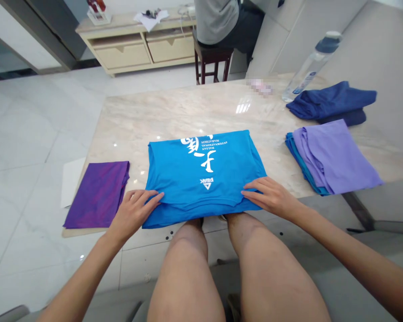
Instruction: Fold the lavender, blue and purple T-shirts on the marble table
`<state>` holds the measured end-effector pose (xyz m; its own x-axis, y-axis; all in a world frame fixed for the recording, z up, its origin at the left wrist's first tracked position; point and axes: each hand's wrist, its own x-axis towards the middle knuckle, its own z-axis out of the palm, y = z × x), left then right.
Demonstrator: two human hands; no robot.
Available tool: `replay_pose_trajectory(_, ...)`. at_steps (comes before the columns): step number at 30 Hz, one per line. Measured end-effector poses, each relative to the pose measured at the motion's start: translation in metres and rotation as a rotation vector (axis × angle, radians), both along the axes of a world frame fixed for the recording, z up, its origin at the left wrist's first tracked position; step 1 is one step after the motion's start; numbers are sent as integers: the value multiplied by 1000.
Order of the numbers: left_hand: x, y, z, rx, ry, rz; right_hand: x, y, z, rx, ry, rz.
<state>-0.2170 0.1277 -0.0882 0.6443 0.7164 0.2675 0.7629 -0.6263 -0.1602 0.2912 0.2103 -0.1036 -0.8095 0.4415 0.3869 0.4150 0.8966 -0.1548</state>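
Note:
A bright blue T-shirt (177, 174) lies partly folded at the table's near edge, its white print upside down to me and its collar closest to my knees. My left hand (136, 208) is at the near left shoulder of the shirt, fingers and thumb closed on the cloth. At the opposite shoulder, my right hand (270, 194) pinches the fabric near the collar. Left of the shirt rests a folded purple cloth (96, 194). To the right is a stack with a folded lavender garment (337, 156) on top and a teal garment (298, 163) under it.
On the marble-patterned table (137, 116), a dark blue garment (332, 103) lies crumpled beside a clear bottle (310, 67). Beyond it, a person (218, 22) sits on a dark stool (213, 56) near a low cream cabinet (124, 56).

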Motion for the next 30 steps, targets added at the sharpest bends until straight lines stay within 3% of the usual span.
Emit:
replay_pose_trajectory(5, 6, -1, 7, 3, -35, -59, -2, -7, 0, -33, 53, 18)
replay_pose_trajectory(13, 15, -20, 45, 95, -107, -22, 8, -28, 32, 38, 117, -33)
replay_pose_trajectory(19, 18, -51, 30, 21, -85, -57, 23, -56, 12, -52, 97, -47)
replay_pose_trajectory(23, 20, -63, 20, -22, -188, 10, 32, -65, 0, -94, 113, -196)
replay_pose_trajectory(26, 31, -49, 30, -20, -291, 24, 34, -58, 5, -82, 177, -341)
replay_pose_trajectory(30, 74, -4, 61, -11, -419, -82, 26, -35, 32, -22, 303, -437)
